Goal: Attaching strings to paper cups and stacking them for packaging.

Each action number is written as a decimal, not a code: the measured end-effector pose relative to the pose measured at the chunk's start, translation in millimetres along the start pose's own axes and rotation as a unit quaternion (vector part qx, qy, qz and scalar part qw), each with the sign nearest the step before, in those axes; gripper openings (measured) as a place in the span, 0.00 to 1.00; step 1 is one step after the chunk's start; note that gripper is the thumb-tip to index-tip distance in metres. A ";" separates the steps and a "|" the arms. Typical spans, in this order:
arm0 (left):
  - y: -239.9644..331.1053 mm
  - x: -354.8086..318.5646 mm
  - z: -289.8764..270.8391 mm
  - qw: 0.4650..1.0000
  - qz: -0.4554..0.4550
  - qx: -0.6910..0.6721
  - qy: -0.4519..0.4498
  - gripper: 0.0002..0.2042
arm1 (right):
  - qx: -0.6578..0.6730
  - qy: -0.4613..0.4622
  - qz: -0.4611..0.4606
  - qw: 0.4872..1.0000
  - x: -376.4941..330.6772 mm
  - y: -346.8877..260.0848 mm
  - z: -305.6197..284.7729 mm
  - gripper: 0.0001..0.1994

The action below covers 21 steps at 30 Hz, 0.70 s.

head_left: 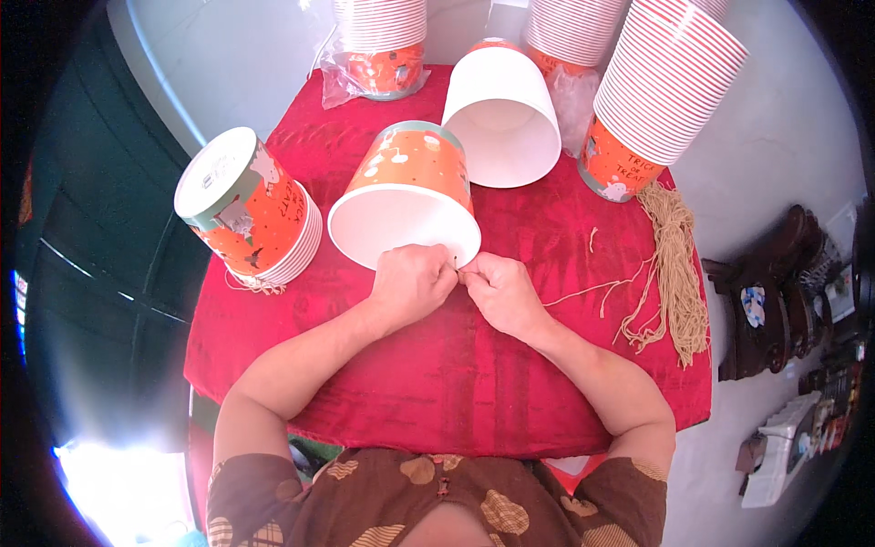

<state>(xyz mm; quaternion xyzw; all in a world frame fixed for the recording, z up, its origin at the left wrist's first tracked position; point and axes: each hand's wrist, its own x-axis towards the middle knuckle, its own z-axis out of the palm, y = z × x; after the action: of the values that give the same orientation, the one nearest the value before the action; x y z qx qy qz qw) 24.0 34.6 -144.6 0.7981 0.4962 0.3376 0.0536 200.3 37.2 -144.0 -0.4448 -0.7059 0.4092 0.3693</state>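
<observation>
An orange and white paper bucket (410, 162) lies on its side, its open white mouth facing me. At the lower right of its rim, both hands come together. My left hand (415, 284) is closed, its fingers just over the rim; what they pinch is too small to make out. Right beside it, my right hand (503, 290) pinches at the rim with thumb and forefinger. A tan string (583, 293) runs from under my right hand toward a thick bundle of string (673, 273) at the table's right edge. A tiny dark spot shows between the fingertips.
A red cloth (401, 392) covers the table. Upside-down nested buckets (264, 219) stand at left. Another white bucket (503, 109) lies behind, mouth toward me. Tall bucket stacks (670, 87) stand at far right, with another stack (381, 36) at the back in clear plastic (339, 80).
</observation>
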 end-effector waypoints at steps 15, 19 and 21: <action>0.2 -1.8 -0.8 1.000 0.009 -0.002 -0.002 0.08 | -0.034 0.010 0.041 0.999 5.8 -8.0 -1.3 0.13; 1.6 -2.0 0.5 0.993 0.119 -0.019 -0.012 0.07 | -0.004 0.029 -0.004 1.000 10.0 7.2 3.1 0.14; 6.4 -1.9 -5.3 0.985 0.165 -0.033 -0.029 0.08 | -0.003 0.039 -0.020 0.999 10.4 10.2 5.0 0.13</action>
<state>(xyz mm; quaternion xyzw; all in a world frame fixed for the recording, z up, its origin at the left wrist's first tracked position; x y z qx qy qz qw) 25.2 28.5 -138.8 0.8762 0.3447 0.3346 0.0380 195.8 48.3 -153.5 -0.4480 -0.7007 0.3817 0.4033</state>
